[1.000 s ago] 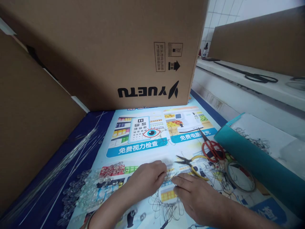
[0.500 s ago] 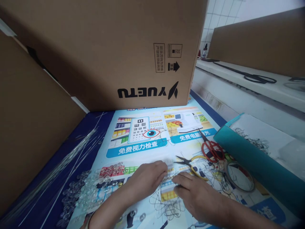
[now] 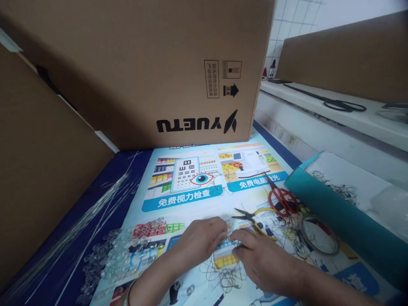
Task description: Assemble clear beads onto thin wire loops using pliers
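Note:
My left hand [image 3: 197, 241] and my right hand [image 3: 259, 261] meet fingertip to fingertip low in the middle of a printed poster mat [image 3: 188, 191]. Between the fingertips they pinch a small clear bead [image 3: 228, 227] and a thin dark wire [image 3: 223, 272] whose loose loops spread on the mat under my hands. A heap of clear beads [image 3: 124, 250] lies just left of my left hand. Yellow-handled pliers [image 3: 256, 219] lie right beyond my right fingers.
Red scissors [image 3: 282, 199] and a tape ring [image 3: 318, 240] lie right of the pliers. A teal roll [image 3: 338, 221] runs along the right. Clear thin rods [image 3: 79, 221] lie at left. A big cardboard box [image 3: 153, 68] stands behind, another carton [image 3: 38, 170] at left. Black scissors [image 3: 341, 104] rest on the white ledge.
My fingertips have drawn closer together over the bead and wire; my hands shifted slightly forward. Nothing else on the mat has moved.

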A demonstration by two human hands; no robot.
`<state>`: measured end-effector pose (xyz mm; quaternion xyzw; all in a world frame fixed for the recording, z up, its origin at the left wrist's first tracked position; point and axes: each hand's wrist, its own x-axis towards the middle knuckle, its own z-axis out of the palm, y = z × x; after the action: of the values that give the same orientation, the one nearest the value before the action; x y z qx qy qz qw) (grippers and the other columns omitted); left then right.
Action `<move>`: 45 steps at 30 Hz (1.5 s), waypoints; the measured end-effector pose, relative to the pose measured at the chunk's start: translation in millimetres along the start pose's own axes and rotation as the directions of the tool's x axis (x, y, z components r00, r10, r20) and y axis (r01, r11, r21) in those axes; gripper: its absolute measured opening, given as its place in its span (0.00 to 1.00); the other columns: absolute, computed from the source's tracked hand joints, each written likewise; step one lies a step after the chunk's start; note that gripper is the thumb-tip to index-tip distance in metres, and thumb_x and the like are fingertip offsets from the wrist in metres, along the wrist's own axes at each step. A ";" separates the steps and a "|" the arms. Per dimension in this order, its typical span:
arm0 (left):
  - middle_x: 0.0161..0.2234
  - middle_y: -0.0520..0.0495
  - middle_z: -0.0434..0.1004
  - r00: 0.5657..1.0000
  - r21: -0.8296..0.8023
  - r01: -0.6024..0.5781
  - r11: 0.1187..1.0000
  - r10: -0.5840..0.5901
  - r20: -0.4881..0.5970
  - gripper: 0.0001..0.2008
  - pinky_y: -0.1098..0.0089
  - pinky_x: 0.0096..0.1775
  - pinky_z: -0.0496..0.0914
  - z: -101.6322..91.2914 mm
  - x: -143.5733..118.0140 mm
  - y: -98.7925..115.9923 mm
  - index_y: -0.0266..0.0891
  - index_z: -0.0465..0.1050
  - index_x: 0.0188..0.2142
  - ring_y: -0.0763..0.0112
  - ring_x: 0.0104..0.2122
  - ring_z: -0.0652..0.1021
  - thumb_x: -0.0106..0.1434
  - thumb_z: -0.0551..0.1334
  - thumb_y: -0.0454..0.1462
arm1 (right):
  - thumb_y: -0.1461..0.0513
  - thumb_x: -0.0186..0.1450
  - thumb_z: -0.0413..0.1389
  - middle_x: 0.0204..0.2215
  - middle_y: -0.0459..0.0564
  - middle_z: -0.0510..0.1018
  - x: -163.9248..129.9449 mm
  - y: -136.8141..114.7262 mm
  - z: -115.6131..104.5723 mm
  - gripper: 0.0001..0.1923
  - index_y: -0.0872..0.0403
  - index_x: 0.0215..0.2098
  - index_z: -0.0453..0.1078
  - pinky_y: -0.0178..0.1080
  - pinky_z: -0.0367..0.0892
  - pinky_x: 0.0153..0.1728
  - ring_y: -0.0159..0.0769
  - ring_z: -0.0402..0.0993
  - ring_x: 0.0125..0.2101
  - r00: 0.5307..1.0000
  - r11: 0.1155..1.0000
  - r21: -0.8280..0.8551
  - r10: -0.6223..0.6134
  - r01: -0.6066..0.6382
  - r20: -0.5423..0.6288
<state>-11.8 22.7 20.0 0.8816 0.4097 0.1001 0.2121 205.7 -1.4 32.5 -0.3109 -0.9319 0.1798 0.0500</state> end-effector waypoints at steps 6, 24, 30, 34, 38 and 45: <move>0.33 0.52 0.73 0.999 0.039 0.025 0.999 -0.026 0.019 0.09 0.72 0.31 0.61 0.1 0.9 1.1 0.42 0.66 0.37 0.69 0.31 0.73 0.68 0.47 0.36 | 0.68 0.59 0.50 0.47 0.54 0.68 1.1 2.5 3.7 0.10 0.57 0.38 0.68 0.44 0.56 0.52 0.43 0.59 0.47 0.996 0.997 0.002 -0.074 0.074 -0.054; 0.32 0.52 0.73 0.998 0.005 0.015 1.000 -0.015 -0.066 0.09 0.72 0.32 0.62 3.6 1.7 4.0 0.41 0.66 0.36 0.70 0.32 0.73 0.68 0.48 0.36 | 0.70 0.59 0.50 0.41 0.53 0.70 2.8 5.4 7.6 0.07 0.58 0.35 0.67 0.41 0.60 0.48 0.40 0.60 0.44 0.989 0.992 0.019 -0.120 0.122 -0.087; 0.32 0.51 0.73 0.994 -0.024 -0.019 1.000 0.017 -0.105 0.09 0.72 0.33 0.62 10.8 3.0 1.6 0.41 0.66 0.36 0.70 0.32 0.73 0.68 0.49 0.36 | 0.69 0.60 0.50 0.41 0.53 0.70 2.0 8.7 13.8 0.06 0.58 0.35 0.67 0.42 0.59 0.49 0.40 0.61 0.45 0.985 0.988 -0.011 -0.152 0.151 -0.081; 0.31 0.50 0.73 0.995 -0.025 -0.016 1.000 0.014 -0.098 0.08 0.71 0.34 0.63 10.5 4.0 2.8 0.41 0.67 0.35 0.68 0.32 0.72 0.67 0.50 0.35 | 0.69 0.60 0.50 0.42 0.53 0.70 1.8 10.5 17.3 0.07 0.58 0.36 0.67 0.42 0.59 0.50 0.41 0.61 0.46 0.984 0.989 -0.018 -0.148 0.147 -0.099; 0.30 0.50 0.73 0.997 -0.018 -0.021 1.000 0.019 -0.074 0.09 0.69 0.35 0.62 3.1 6.1 6.4 0.40 0.68 0.35 0.68 0.32 0.72 0.67 0.51 0.34 | 0.69 0.60 0.50 0.43 0.53 0.70 1.5 12.1 20.7 0.07 0.58 0.37 0.67 0.41 0.59 0.51 0.40 0.61 0.46 0.983 0.987 -0.031 -0.158 0.156 -0.097; 0.30 0.50 0.70 0.999 -0.046 0.019 0.999 -0.021 -0.047 0.07 0.72 0.31 0.62 2.9 4.6 9.3 0.40 0.68 0.32 0.69 0.31 0.71 0.65 0.53 0.34 | 0.69 0.61 0.49 0.45 0.55 0.70 2.1 13.2 24.7 0.09 0.59 0.38 0.68 0.42 0.57 0.53 0.40 0.61 0.48 0.968 0.977 -0.089 -0.204 0.192 -0.146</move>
<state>-1.5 20.1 21.7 0.8697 0.4209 0.1281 0.2235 206.4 2.2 4.7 -0.2307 -0.9577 0.1145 0.1280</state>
